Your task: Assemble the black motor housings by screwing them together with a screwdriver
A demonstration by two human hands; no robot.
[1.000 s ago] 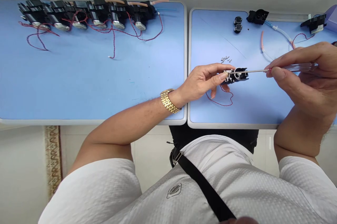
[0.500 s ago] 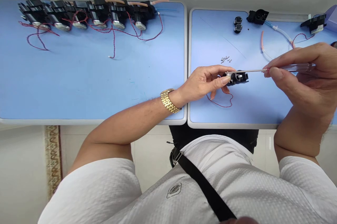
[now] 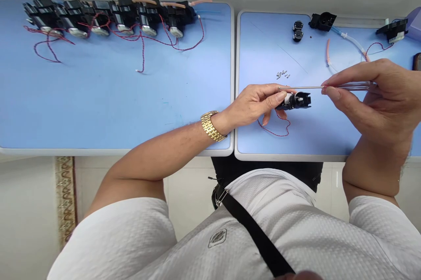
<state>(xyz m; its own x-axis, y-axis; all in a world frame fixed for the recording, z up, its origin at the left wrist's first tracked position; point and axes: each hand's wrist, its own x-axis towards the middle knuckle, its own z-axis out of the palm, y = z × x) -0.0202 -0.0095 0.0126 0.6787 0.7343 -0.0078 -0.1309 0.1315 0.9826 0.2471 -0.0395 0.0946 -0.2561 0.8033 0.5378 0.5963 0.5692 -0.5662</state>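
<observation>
My left hand [image 3: 259,99] grips a small black motor unit [image 3: 297,101] with a white part on it, thumb in front and fingers behind. A twisted red wire [image 3: 274,133] trails from the unit onto the blue table. In my right hand [image 3: 378,100] a screwdriver [image 3: 305,87] with a clear handle is pinched between thumb and fingers. Its thin shaft points left, and the tip lies over the fingers of my left hand, above the unit. Whether the tip touches anything cannot be made out. Several small screws [image 3: 282,74] lie just behind the unit.
Several black motor assemblies [image 3: 123,17] with red wires stand along the back of the left table [image 3: 98,109]. On the right table are two black cylinders [image 3: 297,31], a black part [image 3: 322,21] with tubing, another wired black assembly [image 3: 393,30] and a purple container [image 3: 414,23].
My right hand has shifted slightly left with the screwdriver, and its tip has moved left over my left fingers. The motor unit has tilted a little in my left hand.
</observation>
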